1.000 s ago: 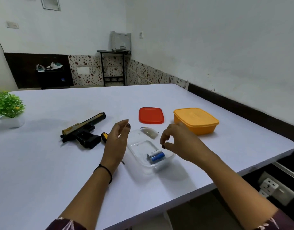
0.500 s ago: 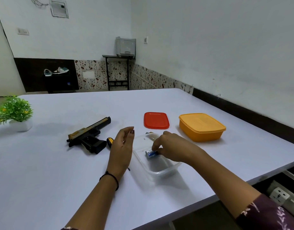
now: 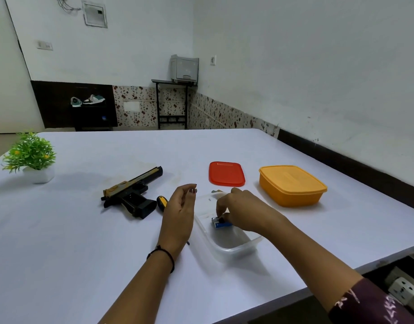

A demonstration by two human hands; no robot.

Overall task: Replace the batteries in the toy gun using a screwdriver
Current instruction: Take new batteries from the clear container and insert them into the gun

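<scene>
A black and gold toy gun point(image 3: 132, 191) lies on the white table, left of centre. The yellow and black screwdriver point(image 3: 162, 202) lies just right of its grip, mostly hidden behind my left hand point(image 3: 179, 216), which hovers open beside a clear plastic box point(image 3: 234, 247). My right hand point(image 3: 242, 210) reaches into that box and its fingertips pinch the batteries point(image 3: 219, 222), a blue one and a silver one lying together.
A red lid point(image 3: 226, 173) lies behind the clear box. A closed orange container point(image 3: 292, 185) stands to the right. A small potted plant point(image 3: 32, 157) sits at the far left. The table edge runs close on the right and front.
My right hand has dropped from above the clear box down into it and closed its fingers on the batteries. The left hand stayed beside the box.
</scene>
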